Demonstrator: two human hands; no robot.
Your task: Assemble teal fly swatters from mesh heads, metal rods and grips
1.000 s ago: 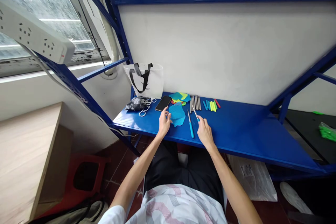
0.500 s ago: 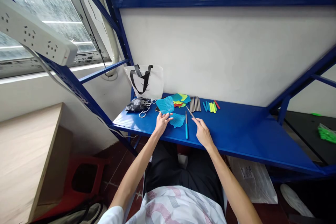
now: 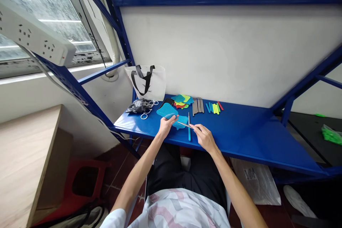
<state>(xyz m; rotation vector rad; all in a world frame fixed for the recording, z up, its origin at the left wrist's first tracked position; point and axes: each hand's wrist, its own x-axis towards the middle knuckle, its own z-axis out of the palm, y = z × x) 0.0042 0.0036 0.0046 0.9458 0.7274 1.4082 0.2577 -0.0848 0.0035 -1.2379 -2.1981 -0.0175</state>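
Left hand: the left hand (image 3: 166,127) is over the near edge of the bench (image 3: 248,128), fingers closed on the blue held mesh (image 3: 166,109).
Held mesh: lifted off the bench, broad part pointing far and left; hides part of the dark phone (image 3: 167,101) beyond it.
Right hand: the right hand (image 3: 204,136) is right of the left hand, fingers pinched narrow around the metal held rod (image 3: 184,125).
Held rod: slants left out of the fingers, tip toward the left hand, above the blue flat mesh (image 3: 183,119). Contact between tip and held mesh: cannot tell.
Flat mesh: on the bench, just right of the left fingers.
Loose rod: a blue-handled rod (image 3: 189,134) on the bench, handle near, metal end far; the held rod crosses over it in view.
Mesh pile: a pile (image 3: 182,101) of blue, yellow and red pieces, far side, right of the phone.
Metal row: plain rods (image 3: 198,106) side by side, just right of the pile.
Grips: short grips (image 3: 216,109) in blue, yellow, green and red, right of the row.
Left end: a white bag (image 3: 160,83) standing at the far side; nearer, a black packet (image 3: 137,105) beside white rings (image 3: 144,116).
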